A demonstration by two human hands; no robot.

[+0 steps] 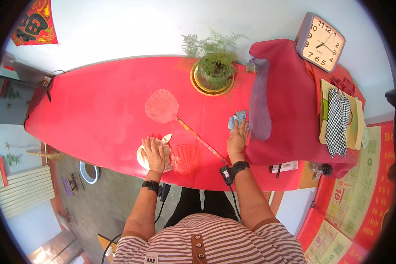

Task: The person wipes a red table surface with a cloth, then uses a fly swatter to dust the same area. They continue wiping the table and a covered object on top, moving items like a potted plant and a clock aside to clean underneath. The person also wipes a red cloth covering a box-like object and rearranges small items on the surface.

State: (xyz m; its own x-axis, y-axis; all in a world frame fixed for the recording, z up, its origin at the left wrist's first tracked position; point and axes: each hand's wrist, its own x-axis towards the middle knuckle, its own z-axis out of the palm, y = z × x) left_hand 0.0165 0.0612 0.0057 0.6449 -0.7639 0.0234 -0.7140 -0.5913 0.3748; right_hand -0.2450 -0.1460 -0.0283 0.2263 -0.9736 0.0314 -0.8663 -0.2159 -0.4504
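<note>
My left hand [154,155] lies palm down with spread fingers on a crumpled cream cloth [143,160] near the front edge of the red-covered table [109,109]. Over a bunched blue-and-white cloth [236,118] rest the fingers of my right hand [237,140]; whether they pinch it is hidden. A fly swatter with a pale pink mesh head [161,106] lies between the hands, its patterned handle [201,141] slanting toward my right wrist. Just right of my left hand is a second, red mesh swatter head [186,160]; I see no handle on it.
A potted fern [215,71] stands on a yellow saucer by the wall. At right, a dark red cloth [283,105] covers a raised block bearing a square clock [322,43] and checkered fabric [337,123]. A small packet [285,166] lies at the front edge. Cables hang from both wrist straps.
</note>
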